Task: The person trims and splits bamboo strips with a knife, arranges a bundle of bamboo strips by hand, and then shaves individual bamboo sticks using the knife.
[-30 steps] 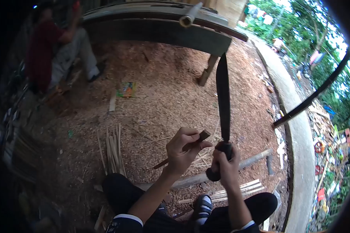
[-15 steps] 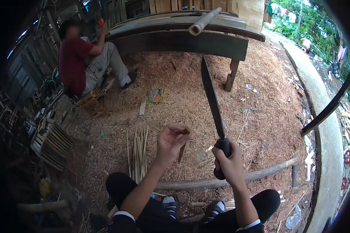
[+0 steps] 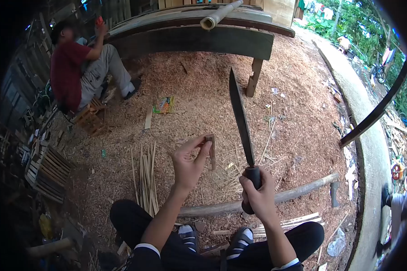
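Note:
My right hand (image 3: 260,192) is wrapped round the black handle of a machete (image 3: 242,119), whose long dark blade points up and slightly left. To its left, my left hand (image 3: 190,162) pinches the top end of a short brown wooden strip (image 3: 213,156) between thumb and fingers. The strip hangs down and does not touch the blade. Below both hands a long round pole (image 3: 285,195) lies across the ground. A bundle of thin split sticks (image 3: 147,178) is on the ground left of my left hand, and more pale strips (image 3: 289,223) lie near my feet.
A person in a red shirt (image 3: 68,67) sits on a wooden crate (image 3: 92,119) at the upper left. Ahead stands a wooden bench (image 3: 190,41) bearing a bamboo pole (image 3: 221,16). A slatted crate (image 3: 49,174) is at left. Another person (image 3: 402,212) shows at the right edge.
The wooden strip has turned from slanting to hanging nearly upright in my left hand. The machete has swung from near upright to a slight left lean. Another person has appeared at the right edge.

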`<action>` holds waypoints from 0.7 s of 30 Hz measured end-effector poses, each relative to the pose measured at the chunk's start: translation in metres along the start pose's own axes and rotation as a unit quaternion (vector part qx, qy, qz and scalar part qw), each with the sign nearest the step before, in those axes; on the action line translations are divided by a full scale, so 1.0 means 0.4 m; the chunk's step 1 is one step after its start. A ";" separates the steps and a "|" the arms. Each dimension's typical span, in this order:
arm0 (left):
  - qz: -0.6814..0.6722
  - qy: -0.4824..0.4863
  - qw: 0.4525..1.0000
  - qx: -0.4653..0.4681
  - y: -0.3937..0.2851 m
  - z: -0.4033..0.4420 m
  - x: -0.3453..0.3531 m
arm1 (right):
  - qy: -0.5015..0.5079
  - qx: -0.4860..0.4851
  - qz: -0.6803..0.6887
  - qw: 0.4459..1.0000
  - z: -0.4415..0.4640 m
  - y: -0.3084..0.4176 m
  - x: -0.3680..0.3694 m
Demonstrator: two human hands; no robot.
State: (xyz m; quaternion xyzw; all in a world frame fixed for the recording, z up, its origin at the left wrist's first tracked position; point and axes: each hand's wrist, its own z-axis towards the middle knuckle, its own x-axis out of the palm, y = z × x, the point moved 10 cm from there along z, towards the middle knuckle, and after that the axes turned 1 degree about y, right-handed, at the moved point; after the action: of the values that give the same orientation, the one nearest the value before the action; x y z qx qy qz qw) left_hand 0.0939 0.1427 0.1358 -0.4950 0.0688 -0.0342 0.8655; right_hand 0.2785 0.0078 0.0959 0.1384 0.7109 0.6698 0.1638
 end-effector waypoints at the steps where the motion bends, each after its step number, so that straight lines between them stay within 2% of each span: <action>1: -0.003 0.002 1.000 -0.001 0.005 0.005 0.003 | 0.004 0.006 -0.007 1.000 -0.005 -0.001 0.004; 6: 0.056 0.045 0.997 0.027 -0.001 0.014 0.011 | 0.040 0.030 0.044 0.998 -0.023 0.011 0.039; 8: 0.045 0.038 0.998 0.027 0.008 0.012 0.011 | 0.034 -0.031 -0.001 0.999 -0.016 0.023 0.042; 9: 0.033 0.032 0.999 0.029 0.009 0.013 0.011 | 0.035 -0.031 -0.001 0.999 -0.018 0.032 0.047; 11: 0.039 0.030 0.998 0.033 0.004 0.014 0.014 | 0.070 0.011 0.085 0.994 -0.028 0.044 0.073; 14: 0.045 0.032 0.998 0.033 -0.013 0.009 0.023 | 0.087 0.030 0.111 0.990 -0.031 0.047 0.086; 16: 0.045 0.033 0.998 0.032 -0.014 0.009 0.023 | 0.080 0.015 0.098 0.992 -0.029 0.041 0.088; 18: 0.074 0.028 0.994 0.068 -0.027 0.007 0.023 | 0.073 0.000 0.083 0.994 -0.032 0.042 0.090; 21: 0.057 0.031 0.996 0.053 -0.029 0.008 0.023 | 0.066 -0.013 0.083 0.994 -0.039 0.050 0.095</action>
State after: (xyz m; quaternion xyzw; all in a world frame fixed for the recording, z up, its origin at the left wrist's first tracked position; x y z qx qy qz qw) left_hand 0.1037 0.1382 0.1466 -0.4425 0.1217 -0.0033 0.8885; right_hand 0.2371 0.0108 0.1146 0.1506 0.6976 0.6977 0.0624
